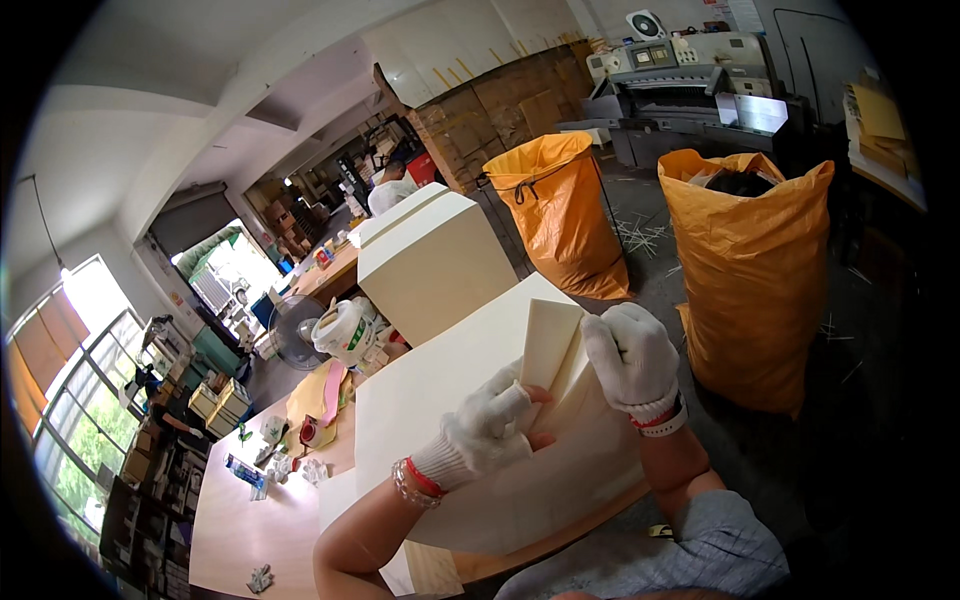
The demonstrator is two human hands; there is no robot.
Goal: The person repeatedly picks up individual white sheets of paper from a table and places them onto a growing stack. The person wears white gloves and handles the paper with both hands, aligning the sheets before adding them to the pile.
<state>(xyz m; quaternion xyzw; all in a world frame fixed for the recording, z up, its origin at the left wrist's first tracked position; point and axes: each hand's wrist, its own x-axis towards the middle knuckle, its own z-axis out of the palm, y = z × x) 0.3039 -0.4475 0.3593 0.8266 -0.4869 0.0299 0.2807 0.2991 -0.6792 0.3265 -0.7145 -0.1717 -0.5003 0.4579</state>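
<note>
A narrow folded piece of cream card [548, 345] rises at a slant above a wide pile of cream card sheets [430, 410]. My left hand [485, 425], in a white knit glove with bare fingertips showing, holds the card from its lower left side. At its right edge my right hand [632, 360], gloved too, is closed with the fingers curled against the card; the fingertips are hidden. A red band and a beaded bracelet circle my left wrist, and a pale strap my right.
A tall block of stacked cream sheets [440, 265] stands behind the pile. Two orange sacks [560, 215] [750, 290] stand on the right, before a grey machine [690, 90]. On the left, a pinkish table [250, 530] bears a can [245, 470] and tape. Another person [390, 190] is farther back.
</note>
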